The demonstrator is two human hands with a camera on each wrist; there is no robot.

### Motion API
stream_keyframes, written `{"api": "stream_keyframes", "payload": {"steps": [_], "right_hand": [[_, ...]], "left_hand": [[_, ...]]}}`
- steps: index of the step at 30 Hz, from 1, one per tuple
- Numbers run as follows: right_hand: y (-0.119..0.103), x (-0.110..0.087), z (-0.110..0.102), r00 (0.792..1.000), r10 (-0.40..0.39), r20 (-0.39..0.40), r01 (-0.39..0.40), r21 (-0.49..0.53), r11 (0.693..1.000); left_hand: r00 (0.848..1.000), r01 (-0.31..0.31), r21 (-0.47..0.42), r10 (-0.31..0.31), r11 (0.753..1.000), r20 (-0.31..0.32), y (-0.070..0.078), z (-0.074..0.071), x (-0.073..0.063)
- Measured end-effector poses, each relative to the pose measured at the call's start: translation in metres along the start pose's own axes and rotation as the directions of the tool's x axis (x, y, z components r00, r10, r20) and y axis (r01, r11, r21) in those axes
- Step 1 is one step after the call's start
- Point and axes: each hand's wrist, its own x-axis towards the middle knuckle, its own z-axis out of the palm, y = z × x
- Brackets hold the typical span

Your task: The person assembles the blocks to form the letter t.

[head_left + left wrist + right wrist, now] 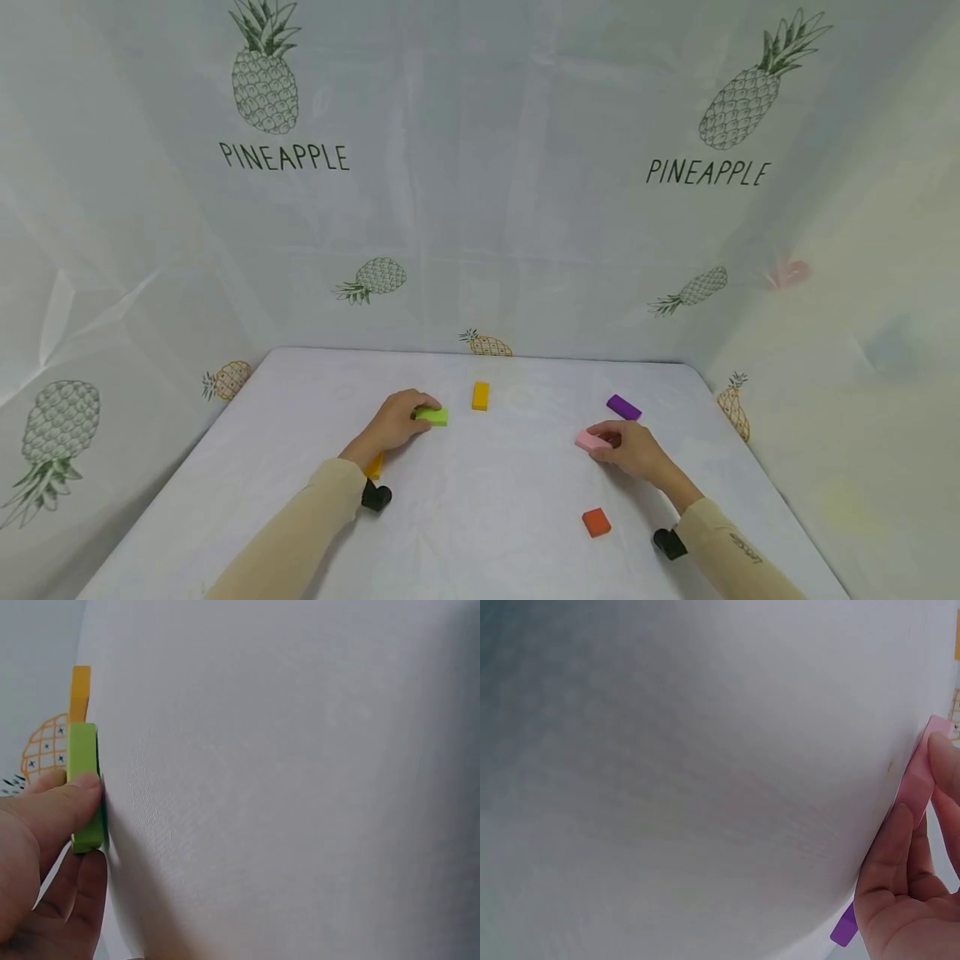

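Observation:
My left hand (399, 420) pinches a lime-green block (433, 416) at the left of the white table. In the left wrist view the thumb lies across the green block (84, 750) and fingers are behind and below it. On the right, my right hand (630, 447) holds a pink block (591, 441) between thumb and fingers. The right wrist view shows this pink block (918, 778) low against the table surface. A purple block (624, 407) lies just beyond the right hand. A yellow block (481, 396) lies to the right of the green one.
An orange-red block (596, 522) lies nearer, below the right hand. Partly hidden under the left wrist is an orange-yellow block (375, 467). A pineapple-printed white sheet (480, 208) rises behind the white table (487, 517) and along its sides.

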Motion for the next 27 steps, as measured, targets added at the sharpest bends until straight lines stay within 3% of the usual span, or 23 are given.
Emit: {"api": "stream_keyframes", "payload": {"steps": [27], "right_hand": [[0.002, 0.003, 0.002, 1.000, 0.029, -0.004, -0.029, 0.011, 1.000]], "left_hand": [[0.990, -0.125, -0.017, 0.125, 0.992, 0.059, 0.044, 0.015, -0.018]]}}
